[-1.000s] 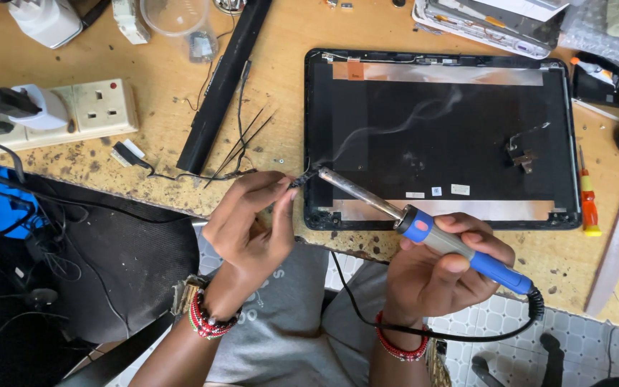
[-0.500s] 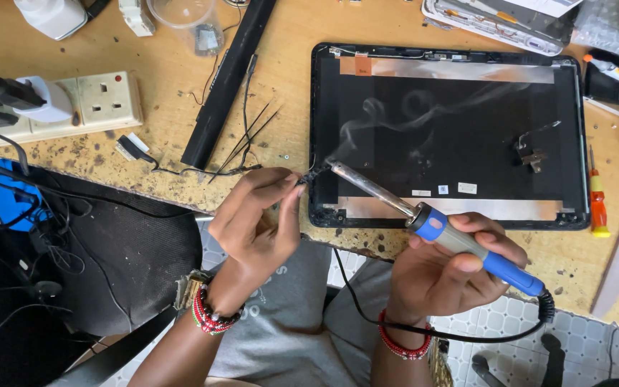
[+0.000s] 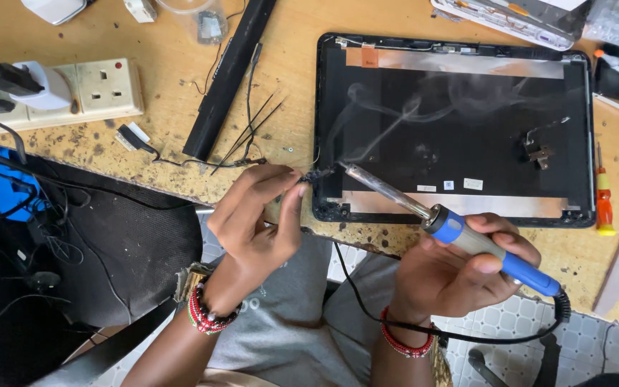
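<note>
Currently: left hand pinching small wire end; right hand grasping soldering iron at bench front edge. Burn risk likely: fingertips beside smoking tip; laptop lid scorchable.

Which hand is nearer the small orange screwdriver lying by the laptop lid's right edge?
Right. The right hand holds the soldering iron below and left of the orange screwdriver. The left hand is much farther left, pinching a wire end.
</note>
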